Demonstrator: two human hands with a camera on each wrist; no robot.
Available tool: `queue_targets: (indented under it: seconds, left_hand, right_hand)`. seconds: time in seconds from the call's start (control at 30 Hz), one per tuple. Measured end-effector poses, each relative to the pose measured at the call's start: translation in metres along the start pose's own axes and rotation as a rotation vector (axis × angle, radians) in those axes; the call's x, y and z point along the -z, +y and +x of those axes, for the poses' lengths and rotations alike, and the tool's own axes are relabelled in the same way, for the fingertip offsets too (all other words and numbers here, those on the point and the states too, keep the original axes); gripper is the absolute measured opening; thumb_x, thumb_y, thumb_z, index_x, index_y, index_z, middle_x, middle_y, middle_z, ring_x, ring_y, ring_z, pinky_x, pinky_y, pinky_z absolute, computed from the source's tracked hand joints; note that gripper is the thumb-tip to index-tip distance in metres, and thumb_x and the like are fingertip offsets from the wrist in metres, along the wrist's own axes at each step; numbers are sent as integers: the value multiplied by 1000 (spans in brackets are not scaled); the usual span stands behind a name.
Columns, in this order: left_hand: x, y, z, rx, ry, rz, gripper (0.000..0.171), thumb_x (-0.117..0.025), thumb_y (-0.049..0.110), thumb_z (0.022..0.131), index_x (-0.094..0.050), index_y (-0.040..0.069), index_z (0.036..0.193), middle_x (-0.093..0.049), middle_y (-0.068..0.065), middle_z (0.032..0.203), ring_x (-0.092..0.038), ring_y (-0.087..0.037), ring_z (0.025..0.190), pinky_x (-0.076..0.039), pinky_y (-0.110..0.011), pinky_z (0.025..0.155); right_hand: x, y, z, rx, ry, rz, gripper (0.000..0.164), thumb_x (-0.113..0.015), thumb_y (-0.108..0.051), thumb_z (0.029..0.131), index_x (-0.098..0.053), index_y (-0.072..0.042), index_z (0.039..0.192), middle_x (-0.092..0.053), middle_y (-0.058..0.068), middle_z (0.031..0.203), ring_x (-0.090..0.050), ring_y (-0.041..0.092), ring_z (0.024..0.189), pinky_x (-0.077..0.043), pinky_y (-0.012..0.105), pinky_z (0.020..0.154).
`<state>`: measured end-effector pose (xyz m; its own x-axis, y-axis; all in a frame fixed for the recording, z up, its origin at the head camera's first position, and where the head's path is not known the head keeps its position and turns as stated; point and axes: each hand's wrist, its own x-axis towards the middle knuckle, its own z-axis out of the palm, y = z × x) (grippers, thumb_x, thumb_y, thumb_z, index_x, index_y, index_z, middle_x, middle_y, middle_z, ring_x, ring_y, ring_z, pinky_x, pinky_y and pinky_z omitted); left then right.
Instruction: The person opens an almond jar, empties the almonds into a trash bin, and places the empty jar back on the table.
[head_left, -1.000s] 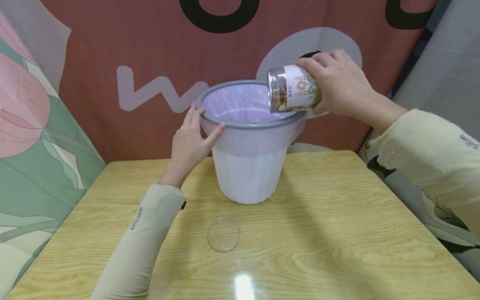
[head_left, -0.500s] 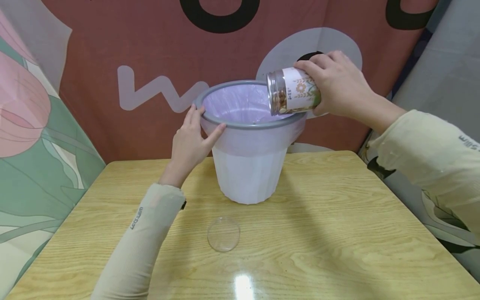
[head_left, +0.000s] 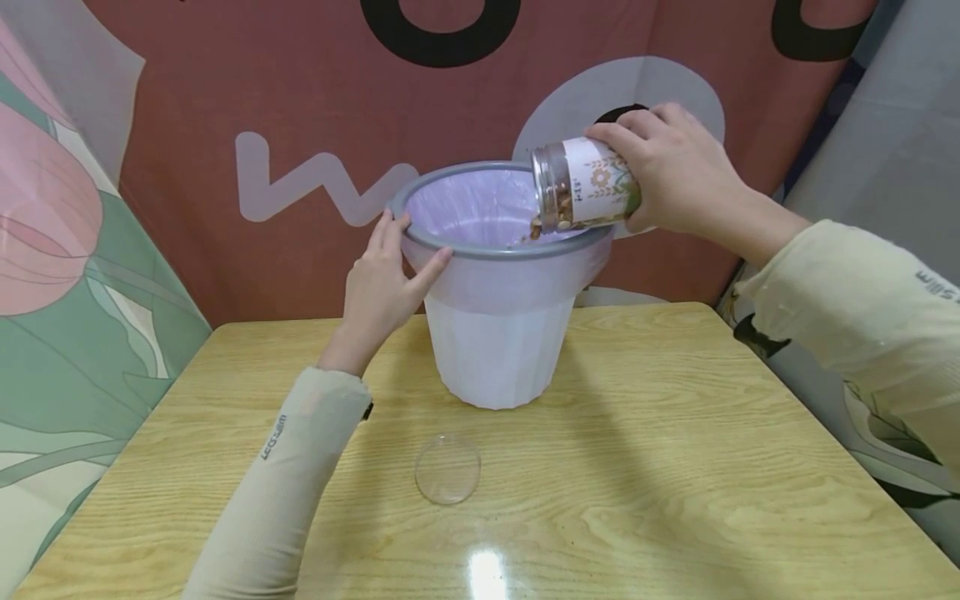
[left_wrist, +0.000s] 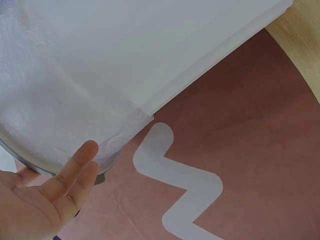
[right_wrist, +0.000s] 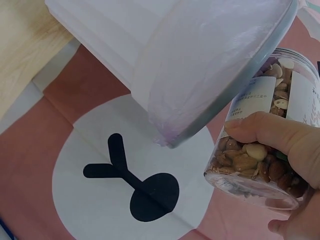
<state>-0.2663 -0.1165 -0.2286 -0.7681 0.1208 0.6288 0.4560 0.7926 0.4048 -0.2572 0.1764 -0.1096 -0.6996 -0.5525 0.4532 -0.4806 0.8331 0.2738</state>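
Note:
A clear jar of nuts (head_left: 597, 179) with a white printed label is tilted on its side over the trash bin (head_left: 498, 354), its lidless mouth pointing left and down. My right hand (head_left: 675, 171) grips the jar around its base end. Some brown nuts (head_left: 536, 227) spill from the mouth above the purple liner (head_left: 480, 200). In the right wrist view almonds and other nuts (right_wrist: 245, 161) fill much of the jar, and the thumb presses its side. My left hand (head_left: 380, 279) rests on the bin's grey rim (head_left: 420, 237) with fingers extended; the left wrist view shows them fairly straight.
A round clear lid (head_left: 447, 469) lies on the wooden table (head_left: 675, 467) in front of the bin. Behind the table hangs a reddish printed cloth (head_left: 300, 83). A floral cloth (head_left: 75, 250) stands at the left and a greyish one (head_left: 900, 150) at the right.
The jar's mouth has tipped slightly lower, and nuts now come out of it where none did before. My left hand and the bin stay in place.

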Motion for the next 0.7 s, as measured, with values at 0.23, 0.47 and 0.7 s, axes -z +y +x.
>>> queue_targets:
  seconds: [0.23,0.47,0.7]
  left_hand:
    - [0,0,0,1,-5,-1,75,-48,55,84,-35,0,135,-27,-23,139,-52,-46,98,-43,-51,77]
    - [0,0,0,5,-2,-1,75,-48,55,84,-36,1,134,-27,-23,139,-51,-47,99,-42,-52,78]
    - [0,0,0,8,-4,1,75,-47,55,84,-36,1,135,-27,-23,139,-50,-47,100,-42,-52,79]
  right_hand:
    - [0,0,-1,-3,2,-2,97,-85,-11,49,-36,-5,131,-42,24,119,-33,42,106,-25,52,92]
    - [1,1,0,12,15,-15,95,-85,-11,48,-38,-5,130,-43,24,119,-34,42,106,-24,52,93]
    - [2,1,-1,8,16,-29,95,-85,-9,48,-37,-5,131,-43,24,118,-34,42,106,-23,51,94]
